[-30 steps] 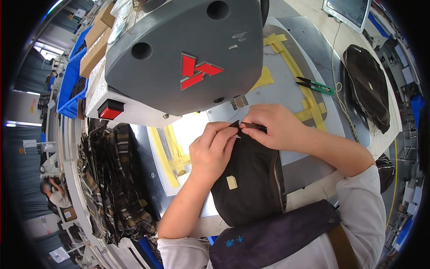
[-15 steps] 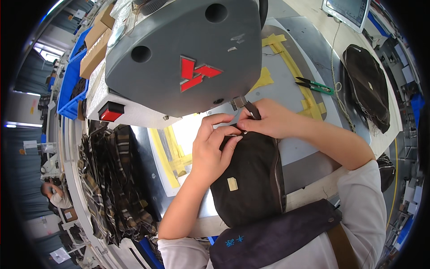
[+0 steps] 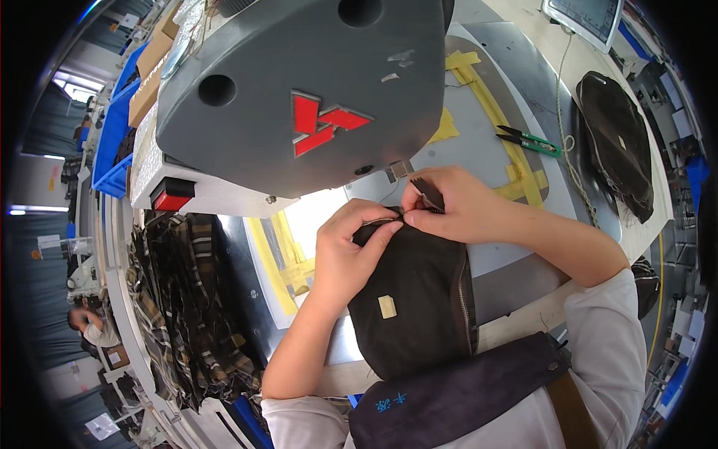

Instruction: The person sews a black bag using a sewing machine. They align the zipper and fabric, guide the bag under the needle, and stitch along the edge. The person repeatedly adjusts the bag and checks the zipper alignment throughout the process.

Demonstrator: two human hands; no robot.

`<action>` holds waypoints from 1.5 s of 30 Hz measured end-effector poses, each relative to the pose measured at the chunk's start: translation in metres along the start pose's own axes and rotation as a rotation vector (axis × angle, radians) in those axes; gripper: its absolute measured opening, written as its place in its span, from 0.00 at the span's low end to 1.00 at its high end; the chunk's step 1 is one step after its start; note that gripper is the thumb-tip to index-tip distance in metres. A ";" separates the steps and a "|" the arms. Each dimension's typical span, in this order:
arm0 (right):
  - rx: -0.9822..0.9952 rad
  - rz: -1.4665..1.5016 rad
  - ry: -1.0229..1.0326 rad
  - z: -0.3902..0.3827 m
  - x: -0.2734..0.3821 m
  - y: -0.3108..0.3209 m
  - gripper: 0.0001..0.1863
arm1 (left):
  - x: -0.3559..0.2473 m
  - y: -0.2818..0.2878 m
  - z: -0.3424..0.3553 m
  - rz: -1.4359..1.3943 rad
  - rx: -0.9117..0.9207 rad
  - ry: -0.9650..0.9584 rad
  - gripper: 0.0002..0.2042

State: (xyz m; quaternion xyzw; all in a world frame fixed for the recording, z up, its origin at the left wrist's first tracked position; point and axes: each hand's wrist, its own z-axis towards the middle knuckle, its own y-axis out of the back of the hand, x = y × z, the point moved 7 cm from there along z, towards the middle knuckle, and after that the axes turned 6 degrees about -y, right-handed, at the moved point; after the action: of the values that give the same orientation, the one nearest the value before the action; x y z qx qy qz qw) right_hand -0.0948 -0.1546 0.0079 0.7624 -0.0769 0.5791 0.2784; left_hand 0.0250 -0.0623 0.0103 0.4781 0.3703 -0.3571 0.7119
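A dark brown fabric pouch [image 3: 419, 299] lies below the sewing machine head [image 3: 299, 105], with a metal zipper along its right side and a small pale tag. At its far edge, my left hand [image 3: 348, 251] is closed, pinching the cloth between thumb and fingers. My right hand [image 3: 452, 202] is closed too, its thumb and fingers gripping the same edge beside the left fingertips. A short dark strap [image 3: 428, 194] sticks up from the right-hand grip. The machine's presser foot [image 3: 396, 171] is just beyond the fingers. Exactly how strap and pouch meet is hidden by my fingertips.
Green-handled thread snips [image 3: 529, 141] and a cord [image 3: 566, 150] lie to the right, near another dark pouch [image 3: 615, 142]. Yellow tape [image 3: 493, 97] marks the machine plate. A pile of plaid cloth [image 3: 194, 307] hangs at left, below blue bins [image 3: 112, 142].
Both hands have drawn closer together at the pouch's edge. The strap has shifted slightly away from the presser foot and tilts differently. The view has moved a little.
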 end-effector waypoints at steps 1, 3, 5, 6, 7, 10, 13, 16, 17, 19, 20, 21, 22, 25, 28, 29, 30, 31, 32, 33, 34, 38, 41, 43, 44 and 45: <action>0.008 -0.003 -0.005 0.000 0.000 0.000 0.08 | -0.001 0.000 0.000 -0.001 -0.004 -0.006 0.06; 0.016 -0.007 -0.021 0.002 -0.001 0.000 0.08 | -0.002 -0.001 -0.001 -0.003 -0.012 -0.019 0.06; -0.010 -0.003 -0.005 0.002 -0.002 0.000 0.08 | -0.002 0.001 -0.001 0.030 -0.027 -0.066 0.08; -0.041 0.004 0.018 0.002 -0.004 -0.001 0.08 | -0.003 0.002 -0.001 0.047 -0.034 -0.089 0.09; -0.072 0.011 0.042 0.001 -0.004 -0.001 0.08 | -0.007 0.004 -0.001 0.101 -0.045 -0.134 0.09; -0.092 0.052 0.066 -0.002 -0.002 -0.001 0.06 | -0.015 0.006 -0.003 0.235 -0.071 -0.247 0.10; -0.112 -0.043 0.150 -0.004 0.005 -0.001 0.07 | -0.019 0.006 -0.003 0.292 -0.082 -0.299 0.11; -0.151 -0.156 0.286 -0.007 0.010 -0.001 0.06 | -0.020 0.004 -0.004 0.321 -0.072 -0.315 0.12; -0.134 -0.123 0.247 -0.006 0.008 -0.001 0.07 | -0.022 0.004 -0.004 0.338 -0.063 -0.324 0.12; -0.100 -0.058 0.169 -0.006 0.005 0.000 0.07 | -0.023 0.003 -0.005 0.370 -0.051 -0.346 0.12; -0.070 -0.025 0.104 -0.005 0.003 -0.001 0.08 | -0.023 0.002 -0.005 0.388 -0.048 -0.359 0.12; -0.041 0.008 0.038 -0.003 0.002 -0.001 0.08 | -0.024 0.002 -0.006 0.404 -0.045 -0.373 0.12; -0.011 0.040 -0.028 -0.001 -0.001 -0.001 0.09 | -0.024 0.002 -0.005 0.383 -0.060 -0.363 0.12; 0.084 0.107 -0.106 0.005 -0.010 -0.005 0.11 | -0.028 0.001 -0.003 0.311 -0.091 -0.344 0.11; 0.052 0.167 -0.106 0.007 -0.012 -0.008 0.09 | -0.029 0.002 0.000 0.223 -0.076 -0.295 0.08; -0.011 0.078 -0.062 0.005 -0.009 -0.005 0.08 | -0.025 0.002 0.001 0.197 -0.053 -0.245 0.07; -0.073 -0.011 -0.018 0.002 -0.005 -0.003 0.07 | -0.021 0.001 0.001 0.172 -0.031 -0.194 0.07; -0.135 -0.100 0.026 -0.001 -0.001 -0.001 0.07 | -0.014 0.000 0.001 0.119 -0.007 -0.086 0.06; -0.133 -0.101 0.040 -0.002 0.000 -0.001 0.06 | -0.008 -0.001 -0.001 0.066 0.016 0.022 0.06; -0.130 -0.104 0.056 -0.003 0.001 -0.001 0.06 | -0.002 -0.002 -0.004 0.015 0.038 0.129 0.06; -0.127 -0.106 0.071 -0.003 0.001 -0.001 0.06 | -0.001 -0.002 -0.004 0.003 0.028 0.120 0.06; -0.082 -0.055 0.042 -0.003 -0.003 -0.003 0.08 | 0.001 0.000 -0.003 -0.033 0.004 0.068 0.06; -0.016 -0.006 -0.030 0.001 -0.006 -0.002 0.10 | 0.003 -0.002 -0.002 -0.015 -0.004 0.037 0.05; 0.023 -0.076 -0.071 0.004 -0.006 -0.003 0.09 | 0.005 0.000 -0.003 0.007 -0.019 0.030 0.05; -0.037 -0.064 -0.024 0.002 -0.003 -0.002 0.08 | 0.006 0.002 -0.003 0.016 -0.031 0.030 0.05; -0.097 -0.054 0.024 -0.002 -0.002 -0.003 0.08 | 0.006 0.004 -0.003 0.025 -0.045 0.029 0.05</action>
State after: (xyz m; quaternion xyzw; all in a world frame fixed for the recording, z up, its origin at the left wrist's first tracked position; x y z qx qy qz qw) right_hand -0.0957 -0.1514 0.0058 0.7428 -0.0809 0.5761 0.3313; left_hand 0.0310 -0.0592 0.0059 0.4717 0.3825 -0.3326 0.7215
